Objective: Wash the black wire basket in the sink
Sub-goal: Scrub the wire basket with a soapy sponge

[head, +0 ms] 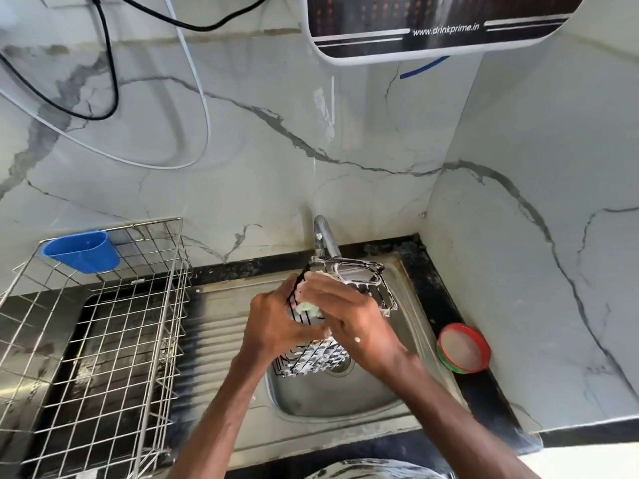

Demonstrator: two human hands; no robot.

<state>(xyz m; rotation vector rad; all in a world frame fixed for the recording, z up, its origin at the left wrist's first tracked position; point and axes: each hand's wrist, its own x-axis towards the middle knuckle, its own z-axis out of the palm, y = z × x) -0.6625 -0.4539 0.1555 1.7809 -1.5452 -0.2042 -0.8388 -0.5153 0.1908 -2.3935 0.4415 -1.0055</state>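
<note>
A black wire basket [359, 278], streaked with white soap foam, is held tilted above the steel sink [321, 392], just below the tap [325, 236]. My left hand [273, 323] grips the basket's left side. My right hand [349, 316] holds a pale green soapy sponge [308, 308] against the wires inside the basket. The basket's lower end [311, 361] hangs over the drain, which it mostly hides.
A large steel wire dish rack [103, 340] with a blue plastic cup [83, 252] hooked on it stands on the left counter. A red-rimmed round tub of soap [463, 347] sits right of the sink. A water purifier [432, 25] and cables [114, 81] hang on the marble wall.
</note>
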